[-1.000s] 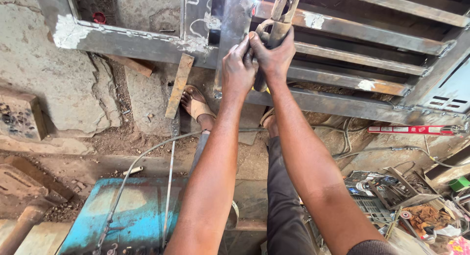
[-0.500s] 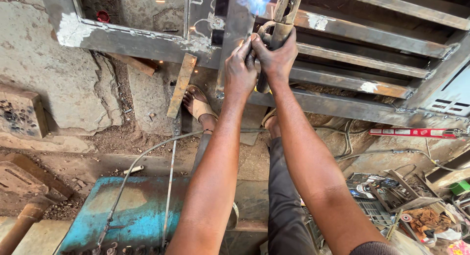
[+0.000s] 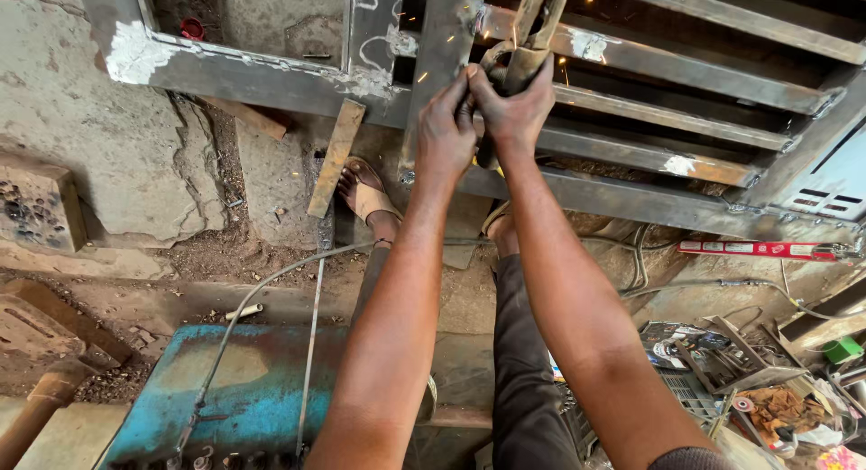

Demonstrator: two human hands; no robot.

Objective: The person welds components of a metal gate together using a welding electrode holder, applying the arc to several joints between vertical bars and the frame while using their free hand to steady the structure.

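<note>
Gripping a rusty tool (image 3: 526,46) together, left hand (image 3: 446,132) and right hand (image 3: 516,109) meet at top centre, fingers of both curled tight around it. Tool is pressed against a steel frame (image 3: 631,195) with slanted slats; a few sparks show beside it. Sandalled foot (image 3: 365,190) rests below the frame, next to a flat bar (image 3: 336,159). Blue box (image 3: 244,398) with cables lies lower left. Red level (image 3: 758,248) lies right.

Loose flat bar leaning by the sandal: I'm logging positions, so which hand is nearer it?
Left. The left hand is just right of the flat bar; the right hand lies beyond it.
</note>
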